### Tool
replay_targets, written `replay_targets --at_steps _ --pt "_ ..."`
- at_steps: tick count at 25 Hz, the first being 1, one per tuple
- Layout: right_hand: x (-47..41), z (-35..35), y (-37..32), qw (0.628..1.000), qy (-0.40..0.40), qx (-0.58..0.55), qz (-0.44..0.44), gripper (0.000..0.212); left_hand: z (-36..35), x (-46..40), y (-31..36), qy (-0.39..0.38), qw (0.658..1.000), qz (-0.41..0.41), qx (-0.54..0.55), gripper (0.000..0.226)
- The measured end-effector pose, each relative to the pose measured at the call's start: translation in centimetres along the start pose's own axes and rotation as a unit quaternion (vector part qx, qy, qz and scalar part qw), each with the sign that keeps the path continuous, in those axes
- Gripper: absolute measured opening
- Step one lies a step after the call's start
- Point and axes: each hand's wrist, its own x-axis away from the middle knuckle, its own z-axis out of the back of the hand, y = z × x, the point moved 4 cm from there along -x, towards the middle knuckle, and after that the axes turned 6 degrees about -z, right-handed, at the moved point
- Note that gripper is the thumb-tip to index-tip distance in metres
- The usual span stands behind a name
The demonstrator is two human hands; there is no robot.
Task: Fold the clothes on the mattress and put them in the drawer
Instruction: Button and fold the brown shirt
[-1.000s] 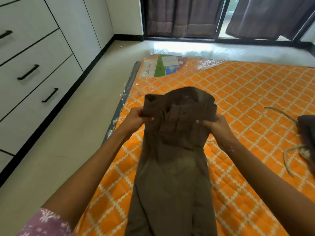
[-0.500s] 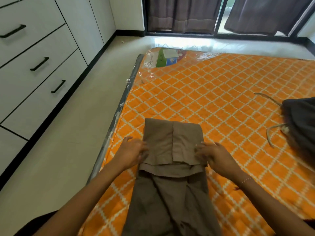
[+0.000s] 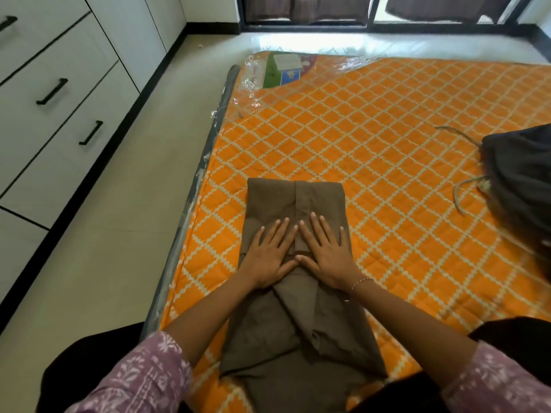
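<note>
The brown garment [image 3: 293,293] lies flat on the orange mattress [image 3: 387,150]. It is long and thin. Its long side runs from the person's lap straight out, away past the fingertips. The far end is folded back over itself, so there is a thick square part under and just past the hands. The near end spreads out wider toward the person's body.

The left hand [image 3: 268,254] lies flat on the folded part. Its fingers are straight and spread a little, and it holds nothing; it just presses down on the cloth. The right hand [image 3: 326,253] does the same just beside it, flat and pressing, with nothing held. The two thumbs touch at the tips. A thin bracelet [image 3: 360,283] sits on the right wrist.

Well off to the right of the right hand is a dark garment [image 3: 521,177] with pale strings [image 3: 460,192] hanging from it. Far past the fingertips, at the mattress corner, is a green and blue label [image 3: 283,70] under shiny plastic wrap [image 3: 253,84]. Its writing is too small to read.

Off to the left of the left hand, across the pale floor [image 3: 119,234], are white drawers [image 3: 59,114] with black handles [image 3: 90,132]. All are closed. Nothing lies between the mattress and the drawers.
</note>
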Motion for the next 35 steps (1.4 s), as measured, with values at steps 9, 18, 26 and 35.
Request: replay_targets --at_steps 9,18,26,35 --pt "11.5 0.0 4.8 0.956 -0.042 0.133 0.259 0.077 -1.4 11.8 -3.9 0.021 0.97 -0.196 -0.139 0.073" --pt "9.2 -0.2 0.7 0.943 -0.275 0.007 0.188 0.059 0.2 9.3 0.4 -0.284 0.951 -0.115 0.042 0.065" --pt "3.7 6.6 2.7 0.809 -0.292 -0.469 -0.201 0.027 7.6 4.3 -1.9 -0.24 0.676 0.209 0.664 0.089" --pt "3.1 3.1 3.3 0.648 0.001 -0.69 -0.324 0.036 2.9 4.5 -3.8 0.083 0.585 0.382 0.71 0.029"
